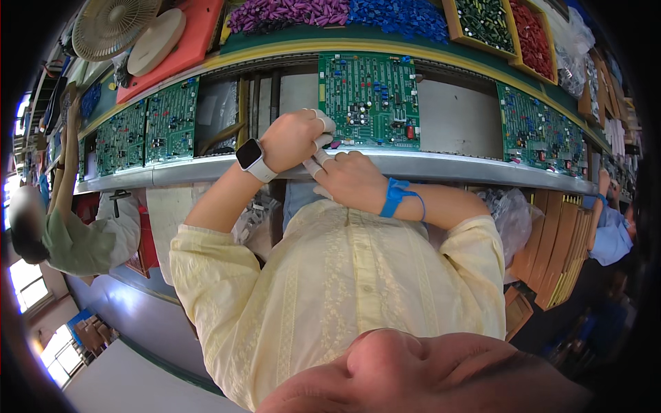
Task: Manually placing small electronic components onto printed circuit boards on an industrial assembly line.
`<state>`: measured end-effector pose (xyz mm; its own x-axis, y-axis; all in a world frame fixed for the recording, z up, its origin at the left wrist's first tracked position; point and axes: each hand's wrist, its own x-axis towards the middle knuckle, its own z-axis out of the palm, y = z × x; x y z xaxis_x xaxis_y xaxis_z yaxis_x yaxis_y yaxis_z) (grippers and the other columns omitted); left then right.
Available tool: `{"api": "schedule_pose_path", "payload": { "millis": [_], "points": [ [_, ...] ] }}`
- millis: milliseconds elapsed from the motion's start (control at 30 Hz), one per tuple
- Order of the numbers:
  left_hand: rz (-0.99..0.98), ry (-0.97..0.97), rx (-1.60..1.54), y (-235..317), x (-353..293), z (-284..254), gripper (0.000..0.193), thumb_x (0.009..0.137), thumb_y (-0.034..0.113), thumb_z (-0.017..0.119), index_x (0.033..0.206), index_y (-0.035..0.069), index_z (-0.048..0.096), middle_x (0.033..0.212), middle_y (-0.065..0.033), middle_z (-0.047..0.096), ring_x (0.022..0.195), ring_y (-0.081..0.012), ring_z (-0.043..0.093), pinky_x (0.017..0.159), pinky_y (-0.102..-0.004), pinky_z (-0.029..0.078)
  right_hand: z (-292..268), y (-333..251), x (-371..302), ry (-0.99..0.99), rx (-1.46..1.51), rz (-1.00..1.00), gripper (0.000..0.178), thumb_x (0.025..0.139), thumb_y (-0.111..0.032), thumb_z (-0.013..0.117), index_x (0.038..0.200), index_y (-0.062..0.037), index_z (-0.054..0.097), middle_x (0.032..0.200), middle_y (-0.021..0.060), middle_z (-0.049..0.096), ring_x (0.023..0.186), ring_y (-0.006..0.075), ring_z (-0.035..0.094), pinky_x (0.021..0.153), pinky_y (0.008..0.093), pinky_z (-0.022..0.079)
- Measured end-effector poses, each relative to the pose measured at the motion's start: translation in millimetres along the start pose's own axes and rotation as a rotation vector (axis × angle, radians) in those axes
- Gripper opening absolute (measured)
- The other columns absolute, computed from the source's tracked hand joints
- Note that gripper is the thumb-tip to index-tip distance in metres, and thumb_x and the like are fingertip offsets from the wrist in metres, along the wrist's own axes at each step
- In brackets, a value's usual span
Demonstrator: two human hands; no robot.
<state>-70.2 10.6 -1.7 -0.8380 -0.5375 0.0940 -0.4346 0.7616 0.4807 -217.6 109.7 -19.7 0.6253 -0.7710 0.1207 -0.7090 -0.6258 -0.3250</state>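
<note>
In front of me a green circuit board (pixel 372 103) full of small components sits on the rail. My left hand (pixel 295 138), with a white smartwatch (pixel 252 158) on its wrist, is closed at the board's lower left corner, its finger-cotted fingertips pinched together. A small purple part (pixel 335 145) shows beside those fingertips; whether they grip it I cannot tell. My right hand (pixel 352 177) wears a blue wrist strap (pixel 395 198). Its covered fingers curl inward just below the left fingertips, over the metal front rail (pixel 447 166), and hide whatever they hold.
More circuit boards (pixel 172 120) stand left and right along the line. Behind it lie purple parts (pixel 289 15), blue parts (pixel 399 19), and boxes of green (pixel 485 24) and red parts (pixel 531 38). A fan (pixel 113 27) stands far left. Co-workers (pixel 82 234) sit at both sides.
</note>
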Motion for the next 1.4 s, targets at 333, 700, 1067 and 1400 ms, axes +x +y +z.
{"api": "schedule_pose_path", "payload": {
  "millis": [333,700,1067,1400],
  "points": [
    [0.033,0.025,-0.029,-5,0,1,0.015,0.071,0.009,0.065,0.086,0.006,0.062,0.076,-0.0092,0.059,0.07,-0.0278,0.057,0.063,-0.0366,0.048,-1,-4,8,-0.015,0.001,0.033,0.048,0.074,-0.027,0.064,0.114,-0.0032,0.053,0.086,0.0105,0.056,0.063,0.022,0.059,0.053,0.0354,0.046],
    [-0.003,0.029,0.077,11,7,4,0.013,0.071,0.008,0.064,0.084,0.006,0.063,0.075,-0.0109,0.06,0.073,-0.0288,0.058,0.064,-0.0386,0.048,7,-1,11,-0.007,-0.005,0.04,0.037,0.071,-0.032,0.068,0.094,-0.0057,0.055,0.072,0.0079,0.056,0.058,0.0216,0.06,0.049,0.0345,0.045],
    [-0.004,-0.047,0.017,-1,2,0,0.025,0.075,0.013,0.061,0.098,0.005,0.066,0.087,-0.0149,0.063,0.078,-0.0302,0.06,0.071,-0.0375,0.049,-2,-7,12,-0.026,0.019,0.081,0.045,0.076,-0.036,0.063,0.107,-0.0046,0.053,0.088,0.0123,0.059,0.064,0.0259,0.061,0.054,0.0359,0.048],
    [-0.702,0.545,0.494,-124,-125,-94,0.038,0.083,0.023,0.055,0.114,0.002,0.056,0.103,-0.0244,0.059,0.095,-0.0375,0.058,0.084,-0.0423,0.045,-26,19,-44,0.019,-0.149,0.258,0.052,0.078,-0.039,0.06,0.115,-0.0022,0.053,0.106,0.0192,0.058,0.069,0.0261,0.064,0.058,0.0336,0.051]
  ]
}}
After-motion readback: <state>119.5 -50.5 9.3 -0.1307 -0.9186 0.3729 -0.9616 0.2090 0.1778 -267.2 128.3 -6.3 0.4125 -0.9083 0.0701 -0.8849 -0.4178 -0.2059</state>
